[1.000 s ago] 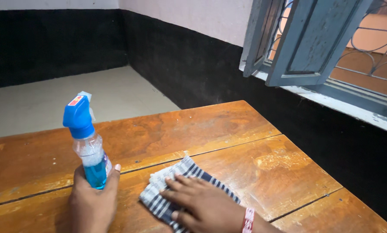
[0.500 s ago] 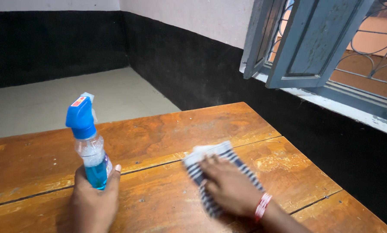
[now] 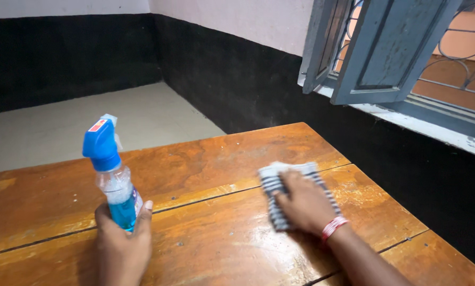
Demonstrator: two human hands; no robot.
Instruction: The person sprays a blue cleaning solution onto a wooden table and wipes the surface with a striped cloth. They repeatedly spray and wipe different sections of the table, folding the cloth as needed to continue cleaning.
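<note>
My left hand [image 3: 122, 241] grips a clear spray bottle [image 3: 112, 172] with a blue trigger head and blue liquid in its lower part, held upright above the wooden table [image 3: 205, 159]. My right hand [image 3: 303, 204] lies flat, palm down, on a blue-and-white striped cloth [image 3: 275, 182] pressed against the table's right half. A red-and-white band sits on that wrist. The wood around the cloth looks wet and glossy.
The table's far edge and right edge drop to a pale floor [image 3: 137, 114]. A dark lower wall [image 3: 237, 69] runs behind. A grey-blue window shutter [image 3: 386, 47] stands open above a white sill at the right.
My right hand has slid the striped cloth to the right and a little farther away across the table. The left hand with the bottle has stayed nearly still.
</note>
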